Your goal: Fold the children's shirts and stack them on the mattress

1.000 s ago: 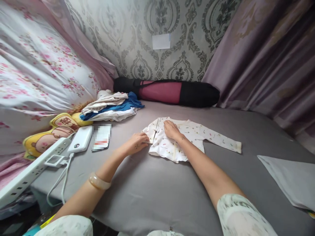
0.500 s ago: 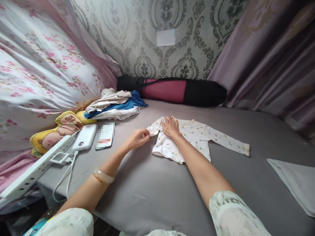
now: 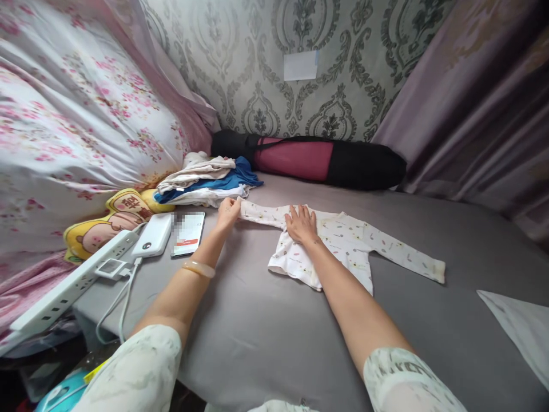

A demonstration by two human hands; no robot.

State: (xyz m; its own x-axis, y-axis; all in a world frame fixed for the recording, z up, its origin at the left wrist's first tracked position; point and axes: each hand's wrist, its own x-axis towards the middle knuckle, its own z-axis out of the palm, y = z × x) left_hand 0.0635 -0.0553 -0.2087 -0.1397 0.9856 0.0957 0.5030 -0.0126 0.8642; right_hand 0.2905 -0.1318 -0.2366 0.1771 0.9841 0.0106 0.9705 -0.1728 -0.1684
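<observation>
A small white long-sleeved shirt (image 3: 343, 243) with a scattered print lies spread on a grey sheet (image 3: 257, 337). My left hand (image 3: 229, 212) is closed on the cuff of its left-hand sleeve, which is stretched out straight to the side. On the upper body of the shirt, near that sleeve's shoulder, my right hand (image 3: 302, 224) rests flat with fingers spread, covering part of the cloth. The other sleeve lies extended to the right, untouched.
Left of the shirt are a phone (image 3: 189, 233), a white power bank (image 3: 151, 234), a power strip (image 3: 75, 281) with cables, and a yellow plush pillow (image 3: 96, 233). Behind lie piled clothes (image 3: 214, 180) and a long black-and-red bag (image 3: 300, 161). White cloth (image 3: 518, 326) sits at right.
My left hand has moved left and away from me with the cuff, drawing the bunched sleeve out straight. My right hand stays on the shirt. The view has shifted slightly.
</observation>
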